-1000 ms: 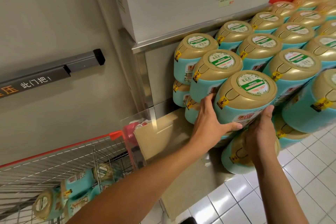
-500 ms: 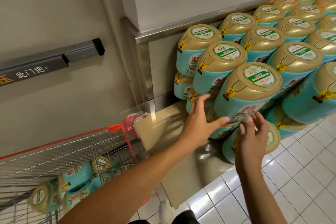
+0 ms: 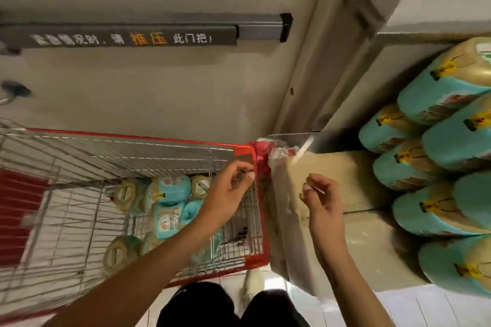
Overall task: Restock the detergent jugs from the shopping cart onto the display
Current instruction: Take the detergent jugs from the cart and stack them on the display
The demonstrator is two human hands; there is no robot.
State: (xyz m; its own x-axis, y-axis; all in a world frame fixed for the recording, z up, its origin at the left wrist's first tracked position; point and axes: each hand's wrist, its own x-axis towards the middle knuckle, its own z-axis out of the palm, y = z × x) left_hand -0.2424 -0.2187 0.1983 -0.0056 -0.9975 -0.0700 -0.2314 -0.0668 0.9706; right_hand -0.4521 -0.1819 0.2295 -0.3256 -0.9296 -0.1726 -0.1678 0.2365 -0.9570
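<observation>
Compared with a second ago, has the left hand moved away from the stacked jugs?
Yes. The left hand has left the stacked jugs and moved leftward, over the shopping cart corner.

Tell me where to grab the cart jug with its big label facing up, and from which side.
Probably from above with the left hand: the shopping cart is open on top. The jug lies on its side, label up, so wrap its teal body; any handle is too blurred to find.

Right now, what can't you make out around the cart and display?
Head view only:
1. Jugs in cart: count unclear, left forearm covers some.
2. Display jugs: cut by right edge, labels motion-blurred.
3. Left hand: grip on cart rim unclear, blurred.
</observation>
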